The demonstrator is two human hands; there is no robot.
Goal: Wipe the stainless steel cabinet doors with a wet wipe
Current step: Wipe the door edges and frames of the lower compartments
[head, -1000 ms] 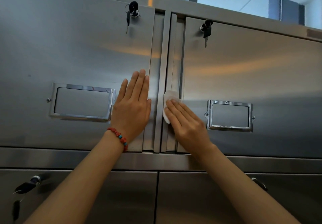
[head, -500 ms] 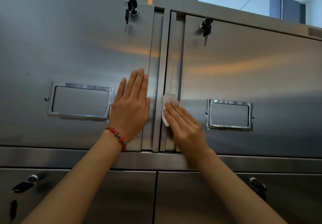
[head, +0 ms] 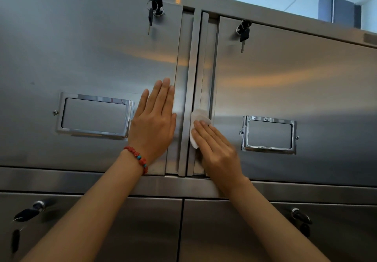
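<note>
Change: little movement is seen since the earlier frames; the right hand (head: pixel 216 145) and the wet wipe (head: pixel 196 128) are kept at the same spot on the central seam, and the left hand (head: pixel 153 127) is kept flat where it was.
Left hand: laid flat on the left cabinet door (head: pixel 81 58), just right of the left label holder (head: pixel 94 116); the fingers (head: pixel 163 96) are held straight and close together, pointing up, and nothing is held.
Right hand: pressed onto the wipe with straight fingers (head: pixel 206 133) that point up and to the left; the wipe is not gripped, only pinned against the metal.
Wet wipe: white, folded, pressed against the inner edge strip of the right cabinet door (head: pixel 295 78) beside the vertical seam; its upper and left parts are seen past the fingertips.
Bracelet: a red beaded bracelet (head: pixel 137 157) is worn on the left wrist.
Keys: a key (head: pixel 156 9) is hung in the left door's lock, another key (head: pixel 243 31) in the right door's lock.
Right label holder: the right label holder (head: pixel 269 134) is fixed just right of the right hand.
Lower doors: lower doors (head: pixel 142 231) are partly hidden by both forearms.
</note>
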